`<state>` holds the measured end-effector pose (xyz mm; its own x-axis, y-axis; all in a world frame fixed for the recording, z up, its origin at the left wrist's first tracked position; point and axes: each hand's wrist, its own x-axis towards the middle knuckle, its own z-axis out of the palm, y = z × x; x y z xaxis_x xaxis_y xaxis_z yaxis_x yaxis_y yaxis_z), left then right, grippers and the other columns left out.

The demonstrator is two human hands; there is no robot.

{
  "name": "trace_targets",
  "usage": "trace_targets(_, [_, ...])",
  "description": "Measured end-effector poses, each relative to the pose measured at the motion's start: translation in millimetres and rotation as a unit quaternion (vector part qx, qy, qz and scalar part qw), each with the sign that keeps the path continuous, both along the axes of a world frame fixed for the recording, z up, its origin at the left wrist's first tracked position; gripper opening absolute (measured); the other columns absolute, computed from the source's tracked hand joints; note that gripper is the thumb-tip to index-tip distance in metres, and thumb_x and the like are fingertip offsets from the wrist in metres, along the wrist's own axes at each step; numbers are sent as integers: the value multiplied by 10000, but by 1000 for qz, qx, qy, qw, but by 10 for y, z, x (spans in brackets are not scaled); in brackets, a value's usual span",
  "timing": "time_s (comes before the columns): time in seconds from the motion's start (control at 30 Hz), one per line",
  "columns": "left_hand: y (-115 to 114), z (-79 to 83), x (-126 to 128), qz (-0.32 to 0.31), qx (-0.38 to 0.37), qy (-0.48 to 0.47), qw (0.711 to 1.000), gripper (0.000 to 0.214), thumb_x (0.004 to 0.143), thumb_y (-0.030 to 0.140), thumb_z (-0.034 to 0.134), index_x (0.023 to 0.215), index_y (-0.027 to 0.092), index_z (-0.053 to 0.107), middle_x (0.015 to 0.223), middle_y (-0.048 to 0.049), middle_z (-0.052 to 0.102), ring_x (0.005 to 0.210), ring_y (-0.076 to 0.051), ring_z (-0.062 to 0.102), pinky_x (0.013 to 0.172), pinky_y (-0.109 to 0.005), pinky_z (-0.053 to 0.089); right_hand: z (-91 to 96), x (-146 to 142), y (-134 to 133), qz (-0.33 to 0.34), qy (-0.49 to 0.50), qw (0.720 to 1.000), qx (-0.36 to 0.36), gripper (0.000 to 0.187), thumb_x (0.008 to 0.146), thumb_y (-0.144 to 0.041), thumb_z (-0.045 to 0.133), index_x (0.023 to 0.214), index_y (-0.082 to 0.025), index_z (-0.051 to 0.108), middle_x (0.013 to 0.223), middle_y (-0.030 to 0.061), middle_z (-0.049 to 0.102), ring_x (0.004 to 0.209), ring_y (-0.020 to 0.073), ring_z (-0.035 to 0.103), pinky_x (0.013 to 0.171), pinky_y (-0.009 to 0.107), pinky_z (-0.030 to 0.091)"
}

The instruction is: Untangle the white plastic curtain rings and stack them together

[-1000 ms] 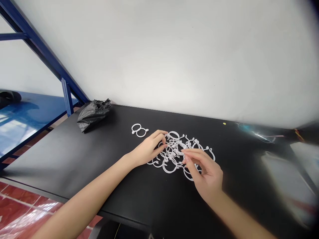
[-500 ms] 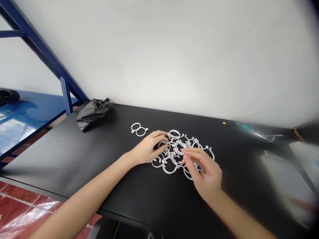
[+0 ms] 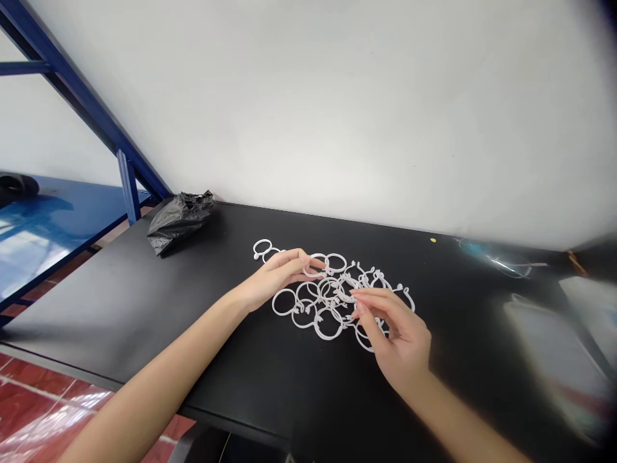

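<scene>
A heap of several white plastic rings [image 3: 337,299] lies in the middle of the black table [image 3: 144,302]. My left hand [image 3: 277,273] is raised a little at the heap's left end, fingers pinched on one white ring [image 3: 315,265]. My right hand [image 3: 395,334] rests at the heap's right side, fingers curled and touching the rings there; what they hold is unclear. Two separate linked rings [image 3: 264,249] lie just behind my left hand, partly hidden by it.
A crumpled black plastic bag [image 3: 179,218] sits at the table's back left corner. A white wall runs behind the table. A blue metal frame [image 3: 96,122] and a blue shelf stand to the left. Red floor tiles show below the table's front edge.
My left hand has lifted off the heap and shifted back and left with a ring pinched in it, uncovering rings that lay beneath it. The right hand has barely moved.
</scene>
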<state>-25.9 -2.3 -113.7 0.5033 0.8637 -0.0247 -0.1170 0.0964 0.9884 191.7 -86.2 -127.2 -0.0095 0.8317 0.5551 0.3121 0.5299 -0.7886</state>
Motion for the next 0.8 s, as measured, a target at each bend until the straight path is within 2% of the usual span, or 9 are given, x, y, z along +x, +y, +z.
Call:
trace_targets(0.17, [-71, 66, 46, -68, -130, -136, 980, 290, 955, 360, 572, 791, 128, 630, 1111, -135, 731, 1034, -249, 711, 1020, -421, 524, 12, -14, 8, -3, 0, 1000, 1, 255, 869, -51, 616, 1030, -227, 703, 960, 51, 696, 694, 135, 663, 586, 282, 594])
trace_targets(0.37, [-219, 83, 190, -117, -181, -169, 962, 284, 988, 321, 529, 820, 116, 631, 1110, -121, 732, 1068, -232, 702, 974, -334, 542, 9, -15, 23, 5, 5, 1000, 18, 356, 841, -49, 665, 1126, -262, 681, 978, 35, 687, 676, 114, 649, 566, 263, 594])
trace_targets(0.53, [-253, 72, 214, -94, -155, -166, 969, 223, 962, 312, 582, 839, 131, 626, 1062, -81, 733, 999, -198, 719, 953, -332, 551, 6, -5, 24, 3, 1, 999, 36, 346, 841, -46, 662, 1104, -269, 695, 947, 30, 699, 684, 129, 661, 554, 271, 601])
trace_targets(0.7, [-283, 85, 237, -87, -130, -131, 979, 236, 959, 348, 577, 862, 136, 614, 1005, -64, 702, 975, -184, 709, 949, -339, 545, -43, 4, 29, -30, 2, 998, 54, 343, 825, -18, 668, 1055, -267, 718, 965, 34, 721, 823, 173, 693, 593, 285, 617])
trace_targets(0.8, [-318, 94, 257, -47, -35, -71, 996, 244, 954, 390, 566, 990, 152, 607, 952, -45, 655, 831, -149, 696, 854, -324, 566, -59, 18, 23, -38, 11, 998, 48, 344, 823, -15, 668, 1054, -263, 728, 956, 31, 729, 783, 167, 694, 574, 283, 623])
